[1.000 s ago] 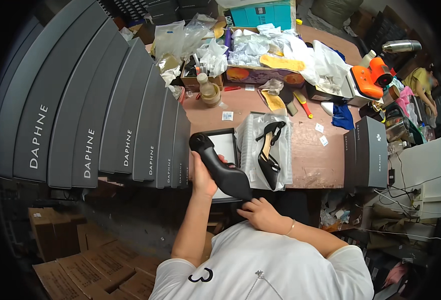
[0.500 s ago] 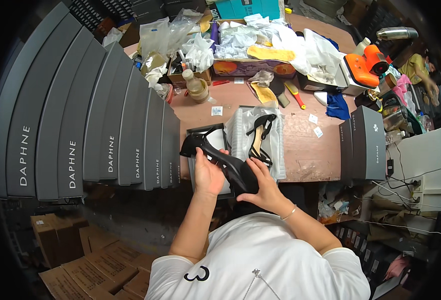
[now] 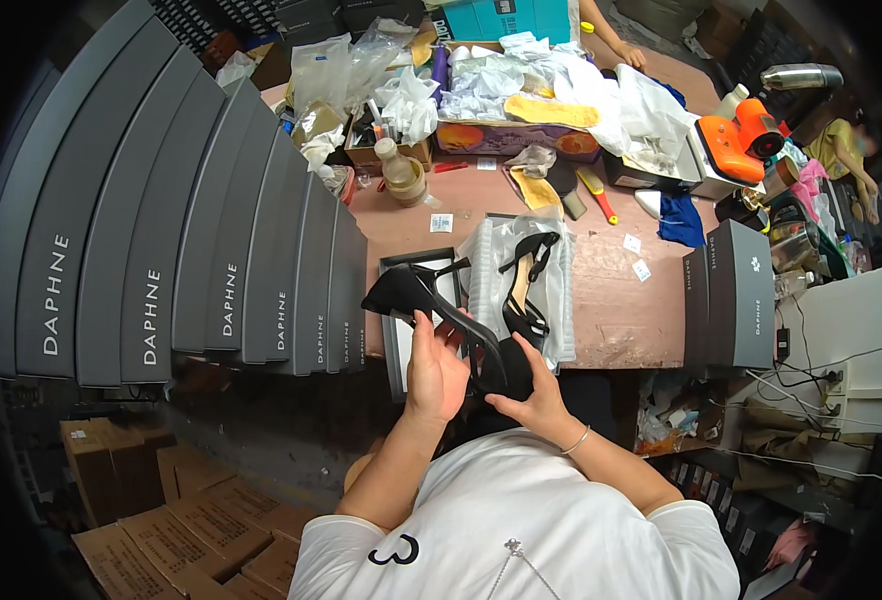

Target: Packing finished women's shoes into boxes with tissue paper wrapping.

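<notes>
Both hands hold a black high-heeled shoe (image 3: 398,291) in front of my body, its thin heel sticking up to the right. My left hand (image 3: 437,372) supports it from below near the middle, thumb along its side. Around the toe end curls my right hand (image 3: 543,404), thumb and fingers on either side. Just beyond, a matching black strappy heel (image 3: 524,300) lies on white tissue paper (image 3: 558,262) in an opened shoe box. An open grey box part with a white inside (image 3: 395,352) sits to the left, partly hidden behind the held shoe.
Tall stacks of grey shoe boxes (image 3: 196,220) line the left, with a smaller stack (image 3: 739,295) at the table's right. A glue bottle (image 3: 401,175), a red-and-yellow brush (image 3: 597,194), a paper-filled carton (image 3: 517,138) and an orange device (image 3: 733,148) stand farther back. Another person's hand (image 3: 631,54) rests behind.
The held shoe has been tilted in my hands, showing its arched side more. My left fingers have loosened and spread a little. Another person's arm has appeared at the far table edge.
</notes>
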Demonstrator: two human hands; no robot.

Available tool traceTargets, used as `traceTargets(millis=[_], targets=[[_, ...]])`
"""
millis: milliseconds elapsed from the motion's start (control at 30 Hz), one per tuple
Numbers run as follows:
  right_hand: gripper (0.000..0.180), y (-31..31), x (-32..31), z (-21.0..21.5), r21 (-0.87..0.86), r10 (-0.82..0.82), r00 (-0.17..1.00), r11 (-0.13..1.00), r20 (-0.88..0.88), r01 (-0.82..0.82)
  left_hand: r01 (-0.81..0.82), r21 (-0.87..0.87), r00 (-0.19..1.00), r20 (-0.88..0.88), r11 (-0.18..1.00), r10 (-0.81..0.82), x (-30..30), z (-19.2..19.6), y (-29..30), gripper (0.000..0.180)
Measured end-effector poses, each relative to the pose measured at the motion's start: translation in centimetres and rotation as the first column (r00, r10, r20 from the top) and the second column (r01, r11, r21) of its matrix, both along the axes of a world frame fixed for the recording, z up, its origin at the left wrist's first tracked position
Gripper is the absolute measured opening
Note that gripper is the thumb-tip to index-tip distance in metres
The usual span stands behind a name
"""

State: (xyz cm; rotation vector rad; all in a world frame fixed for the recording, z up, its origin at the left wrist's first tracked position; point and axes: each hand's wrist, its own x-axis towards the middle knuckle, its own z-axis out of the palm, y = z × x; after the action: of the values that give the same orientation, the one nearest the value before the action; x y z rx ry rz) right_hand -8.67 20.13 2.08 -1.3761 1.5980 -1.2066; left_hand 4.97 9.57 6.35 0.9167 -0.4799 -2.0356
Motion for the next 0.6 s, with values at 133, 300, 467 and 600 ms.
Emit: traceTargets(millis=[133, 300, 467, 600], targets=[[0.092, 0.1, -0.3, -0.4, -0.066, 0.000, 0.999, 0.998, -0.046, -0.003, -0.017, -0.017, 1.000, -0.002, 1.000, 0.017, -0.4, 0.2, 0.3, 0.049], [0.083, -0.1, -1.8, 0.1, -0.121, 0.139, 0.976, 0.980, -0.167, -0.161, 0.032, -0.189, 0.997, 0.075, 0.981, -0.018, -0.1, -0.9, -1.0, 0.036], [0.054, 0.9, -4.6, -0.2, -0.054, -0.061, 0.986, 0.996, 0.153, 0.070, 0.130, -0.023, 0.988, -0.085, 0.991, -0.132, 2.8, -3.4, -3.9, 0.039], [0.045, -0.9, -7.7, -1.0, -0.052, -0.172, 0.979, 0.985, -0.106, 0.167, 0.221, 0.037, 0.893, -0.410, 0.974, -0.187, 2.9, -5.4, -3.9, 0.040]])
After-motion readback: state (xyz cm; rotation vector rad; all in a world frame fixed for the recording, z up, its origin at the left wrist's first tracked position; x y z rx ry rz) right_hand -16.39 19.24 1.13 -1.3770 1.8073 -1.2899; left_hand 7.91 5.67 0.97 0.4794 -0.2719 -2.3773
